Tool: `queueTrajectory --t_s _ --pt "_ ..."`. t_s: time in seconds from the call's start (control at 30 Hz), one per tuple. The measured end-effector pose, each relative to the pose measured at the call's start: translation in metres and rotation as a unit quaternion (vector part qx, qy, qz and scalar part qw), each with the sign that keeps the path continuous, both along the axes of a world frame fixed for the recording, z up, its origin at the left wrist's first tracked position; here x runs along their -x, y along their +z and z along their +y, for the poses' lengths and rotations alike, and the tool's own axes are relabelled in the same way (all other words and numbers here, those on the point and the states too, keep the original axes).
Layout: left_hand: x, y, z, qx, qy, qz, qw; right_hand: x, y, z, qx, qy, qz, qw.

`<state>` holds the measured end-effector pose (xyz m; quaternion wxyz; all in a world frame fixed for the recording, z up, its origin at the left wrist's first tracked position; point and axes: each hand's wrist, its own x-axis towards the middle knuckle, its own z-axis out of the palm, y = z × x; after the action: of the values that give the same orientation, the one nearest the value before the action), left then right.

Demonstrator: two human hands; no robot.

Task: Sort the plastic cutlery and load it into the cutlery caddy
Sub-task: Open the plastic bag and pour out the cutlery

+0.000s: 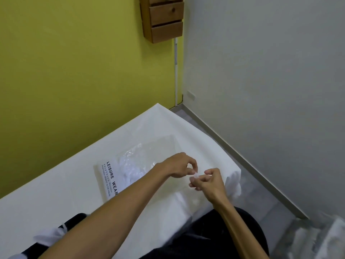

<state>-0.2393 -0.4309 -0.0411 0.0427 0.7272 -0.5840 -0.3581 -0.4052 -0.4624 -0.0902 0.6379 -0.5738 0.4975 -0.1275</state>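
A clear plastic bag [138, 161] with a white label reading "LEISURE WEAR" lies on the white table [56, 195]; white pieces show through it, too washed out to tell apart. Both hands hover just right of the bag, close together. My left hand [179, 165] has its fingers curled, thumb and forefinger pinched. My right hand [209, 181] pinches a small white plastic piece [195, 176] at its fingertips, right beside the left fingertips. No cutlery caddy is visible.
The table's right corner [233, 176] drops to a grey floor [261, 199]. A yellow wall stands behind, a grey wall at right, with wooden drawers [164, 17] hung high. Crumpled clear plastic [321, 240] lies at lower right. Dark trousers [214, 240] fill the bottom.
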Motion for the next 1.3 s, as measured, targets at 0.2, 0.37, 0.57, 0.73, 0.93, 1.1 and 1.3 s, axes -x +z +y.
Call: queueTrajectory --t_s 0.2,0.37,0.57,0.73,0.93,1.1,1.3 --pt "-0.01 0.013 -0.016 -0.033 -0.088 -0.042 0.995 0.0 0.006 -0.003 0.004 0.023 -0.015 1.0" --pt "-0.014 0.018 -0.027 -0.019 -0.1 -0.082 0.991 -0.003 0.016 -0.016 0.008 0.031 -0.016 0.999" --pt "-0.015 0.021 -0.031 -0.037 -0.123 -0.066 0.989 -0.006 0.019 -0.022 0.006 0.049 -0.018 0.999" --pt "-0.016 0.016 -0.034 -0.018 -0.118 -0.061 0.991 -0.002 0.018 -0.022 0.009 0.051 -0.02 0.998" --pt "-0.086 0.034 -0.042 0.026 -0.03 -0.156 0.987 0.008 0.023 -0.017 0.01 0.072 -0.02 0.997" --pt "-0.138 0.045 -0.038 0.05 0.093 -0.227 0.968 0.013 0.025 -0.01 0.011 0.088 -0.02 0.996" --pt "-0.122 0.032 -0.029 0.114 0.199 -0.216 0.949 0.009 0.033 -0.015 0.04 0.121 -0.002 0.992"
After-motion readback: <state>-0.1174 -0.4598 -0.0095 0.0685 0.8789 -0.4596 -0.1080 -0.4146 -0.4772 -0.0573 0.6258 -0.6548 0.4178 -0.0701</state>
